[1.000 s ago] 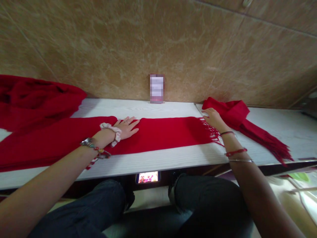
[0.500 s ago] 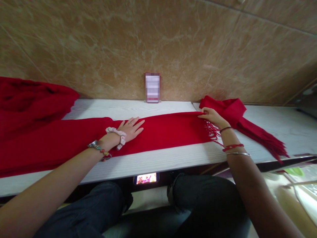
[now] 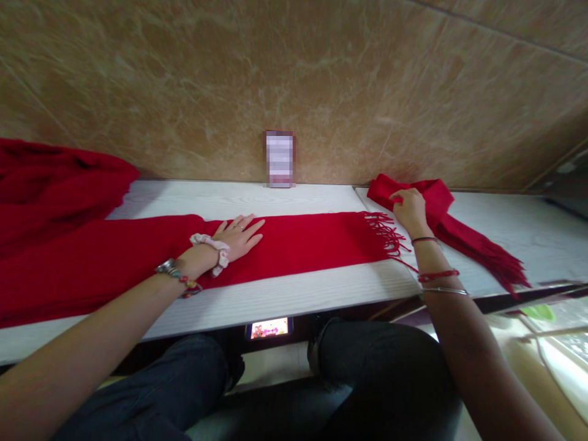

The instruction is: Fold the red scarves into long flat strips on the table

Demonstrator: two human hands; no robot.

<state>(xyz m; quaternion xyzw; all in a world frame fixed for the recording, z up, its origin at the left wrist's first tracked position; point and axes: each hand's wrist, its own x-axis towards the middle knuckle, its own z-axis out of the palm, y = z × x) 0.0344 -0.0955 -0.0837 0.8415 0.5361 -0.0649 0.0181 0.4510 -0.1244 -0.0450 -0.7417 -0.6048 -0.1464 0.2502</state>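
A long red scarf (image 3: 303,242) lies flat along the white table (image 3: 285,294), its fringed end pointing right. My left hand (image 3: 239,235) rests flat on the scarf's middle with fingers stretched out. My right hand (image 3: 408,208) is past the fringe, its fingers curled at the near edge of a second red scarf (image 3: 441,214) that lies folded at the right. Whether the fingers grip that scarf is not clear.
A heap of red cloth (image 3: 55,184) fills the table's left end. A small card (image 3: 279,158) leans on the brown wall. Below the table edge a lit phone (image 3: 269,328) shows between my knees.
My right hand has let go of the flat scarf's far fringed corner and moved right to the folded scarf. The left hand has stayed flat on the scarf.
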